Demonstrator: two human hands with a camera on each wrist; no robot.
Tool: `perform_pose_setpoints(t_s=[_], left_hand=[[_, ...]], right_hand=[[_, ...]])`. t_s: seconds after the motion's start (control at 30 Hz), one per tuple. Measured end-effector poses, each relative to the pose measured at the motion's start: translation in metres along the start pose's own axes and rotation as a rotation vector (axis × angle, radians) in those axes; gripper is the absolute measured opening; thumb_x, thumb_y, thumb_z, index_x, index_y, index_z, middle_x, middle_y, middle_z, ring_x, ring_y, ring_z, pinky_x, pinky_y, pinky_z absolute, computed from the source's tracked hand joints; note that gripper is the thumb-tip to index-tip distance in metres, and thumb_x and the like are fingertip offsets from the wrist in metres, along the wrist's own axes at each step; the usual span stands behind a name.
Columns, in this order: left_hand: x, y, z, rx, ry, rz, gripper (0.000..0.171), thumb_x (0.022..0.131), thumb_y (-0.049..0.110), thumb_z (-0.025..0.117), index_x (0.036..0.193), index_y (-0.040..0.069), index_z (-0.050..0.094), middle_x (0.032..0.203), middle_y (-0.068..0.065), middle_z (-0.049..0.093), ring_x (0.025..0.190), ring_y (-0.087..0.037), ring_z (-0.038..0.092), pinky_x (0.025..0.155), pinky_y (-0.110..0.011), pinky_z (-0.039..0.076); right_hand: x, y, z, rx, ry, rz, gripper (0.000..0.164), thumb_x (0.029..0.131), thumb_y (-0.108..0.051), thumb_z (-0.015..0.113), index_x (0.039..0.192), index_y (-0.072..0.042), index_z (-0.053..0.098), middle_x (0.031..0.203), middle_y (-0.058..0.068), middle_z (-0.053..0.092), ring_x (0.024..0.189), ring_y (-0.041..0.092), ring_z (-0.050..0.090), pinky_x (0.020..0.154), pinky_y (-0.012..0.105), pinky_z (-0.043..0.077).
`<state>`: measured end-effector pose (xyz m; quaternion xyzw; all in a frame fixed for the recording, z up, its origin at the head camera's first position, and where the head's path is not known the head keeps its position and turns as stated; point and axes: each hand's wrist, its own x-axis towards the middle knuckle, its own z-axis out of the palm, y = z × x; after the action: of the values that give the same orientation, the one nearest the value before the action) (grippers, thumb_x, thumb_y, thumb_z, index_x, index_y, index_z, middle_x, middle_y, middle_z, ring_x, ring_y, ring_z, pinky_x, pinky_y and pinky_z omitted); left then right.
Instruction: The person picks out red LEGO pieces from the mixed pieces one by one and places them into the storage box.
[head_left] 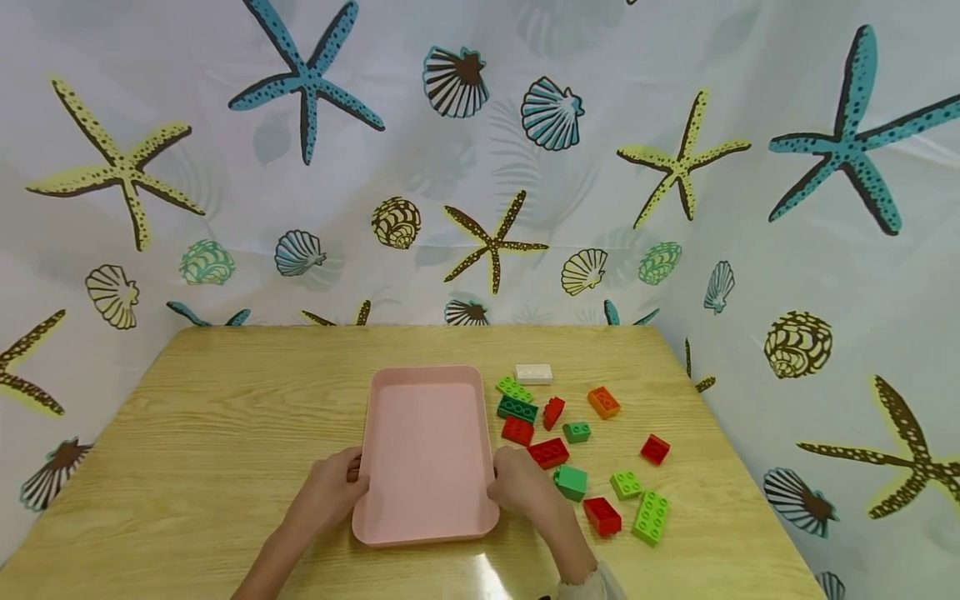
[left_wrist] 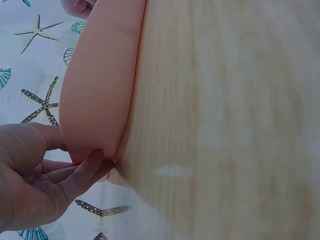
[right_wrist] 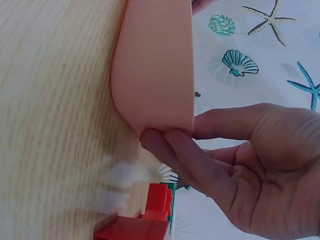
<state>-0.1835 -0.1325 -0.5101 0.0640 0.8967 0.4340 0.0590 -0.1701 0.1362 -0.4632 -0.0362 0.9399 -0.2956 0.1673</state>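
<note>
A shallow pink tray [head_left: 429,446] with rounded corners lies lengthwise in front of me, its inside bare. My left hand [head_left: 327,490] grips its left wall, thumb at the rim and fingertips under the lower edge in the left wrist view. On the opposite side my right hand [head_left: 527,487] pinches the right wall the same way, with its fingers [right_wrist: 182,150] against the outside. Just beyond the right hand lie a red block [head_left: 549,453] and a teal block [head_left: 572,482].
Several toy building blocks are scattered right of the tray, among them a white one [head_left: 533,374], an orange one [head_left: 603,402] and a long lime green one [head_left: 650,517]. The wooden table [head_left: 225,400] ends at a patterned curtain [head_left: 337,192] behind and at the sides.
</note>
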Motion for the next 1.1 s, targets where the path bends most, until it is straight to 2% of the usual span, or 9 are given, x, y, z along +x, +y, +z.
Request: perform_pose_setpoints(t_s=[0.03,0.2,0.27,0.37,0.47,0.6,0.8,1.1], left_hand=[[0.0,-0.001,0.0,0.0,0.003,-0.001,0.041,0.083,0.001,0.056,0.121,-0.013,0.048,0.107,-0.024,0.061,0.093,-0.022,0.057,0.072,-0.034,0.055],[0.0,0.0,0.0,0.011,0.009,-0.003,0.043,0.083,0.004,0.057,0.122,-0.011,0.048,0.108,-0.023,0.062,0.093,-0.022,0.058,0.073,-0.034,0.055],[-0.001,0.002,-0.001,0.019,0.007,-0.001,0.043,0.083,0.004,0.057,0.122,-0.011,0.048,0.108,-0.023,0.062,0.093,-0.022,0.058,0.073,-0.035,0.055],[-0.002,0.004,-0.003,0.026,0.007,-0.001,0.043,0.083,0.005,0.056,0.122,-0.011,0.049,0.107,-0.022,0.063,0.091,-0.021,0.058,0.072,-0.035,0.055],[-0.002,0.004,-0.003,0.032,0.007,-0.006,0.043,0.083,0.005,0.056,0.122,-0.01,0.049,0.107,-0.02,0.063,0.091,-0.02,0.058,0.072,-0.035,0.055],[-0.002,0.002,-0.004,0.034,0.0,-0.008,0.043,0.083,0.005,0.057,0.122,-0.011,0.048,0.107,-0.021,0.063,0.091,-0.02,0.058,0.072,-0.034,0.055],[-0.001,0.0,-0.005,0.035,-0.004,-0.005,0.044,0.084,0.006,0.056,0.123,-0.011,0.048,0.108,-0.021,0.062,0.093,-0.02,0.058,0.073,-0.034,0.055],[-0.001,-0.001,-0.004,0.04,-0.007,-0.006,0.044,0.084,0.006,0.056,0.124,-0.01,0.047,0.108,-0.02,0.062,0.092,-0.02,0.058,0.072,-0.034,0.056]], right_hand=[[0.0,0.0,-0.001,0.003,0.002,0.001,0.003,0.077,-0.002,0.061,0.08,-0.002,0.06,0.067,0.006,0.054,0.057,0.018,0.048,0.048,0.026,0.042],[0.002,-0.002,-0.015,0.01,0.039,0.009,0.027,0.082,-0.016,0.064,0.103,0.001,0.06,0.088,0.01,0.062,0.069,0.017,0.053,0.06,0.033,0.052],[0.003,0.0,-0.023,-0.011,0.086,-0.032,0.03,0.083,-0.018,0.064,0.107,-0.001,0.06,0.091,0.009,0.064,0.073,0.016,0.054,0.064,0.034,0.053],[0.004,0.005,-0.036,-0.053,0.163,-0.132,0.024,0.083,-0.015,0.063,0.104,-0.004,0.061,0.088,0.005,0.064,0.074,0.013,0.055,0.064,0.033,0.053],[0.006,0.014,-0.046,-0.092,0.189,-0.216,0.021,0.083,-0.012,0.063,0.103,-0.005,0.062,0.091,0.004,0.064,0.078,0.013,0.055,0.068,0.033,0.053],[0.008,0.027,-0.054,-0.133,0.156,-0.252,0.025,0.082,-0.009,0.064,0.107,-0.004,0.061,0.101,0.008,0.064,0.089,0.017,0.055,0.076,0.037,0.052],[0.012,0.044,-0.059,-0.244,0.116,-0.211,0.03,0.08,-0.005,0.065,0.109,-0.004,0.06,0.106,0.01,0.062,0.091,0.019,0.053,0.08,0.04,0.051],[0.02,0.055,-0.059,-0.297,0.036,-0.162,0.032,0.075,-0.002,0.069,0.105,-0.007,0.061,0.103,0.009,0.062,0.076,0.016,0.048,0.064,0.03,0.05]])
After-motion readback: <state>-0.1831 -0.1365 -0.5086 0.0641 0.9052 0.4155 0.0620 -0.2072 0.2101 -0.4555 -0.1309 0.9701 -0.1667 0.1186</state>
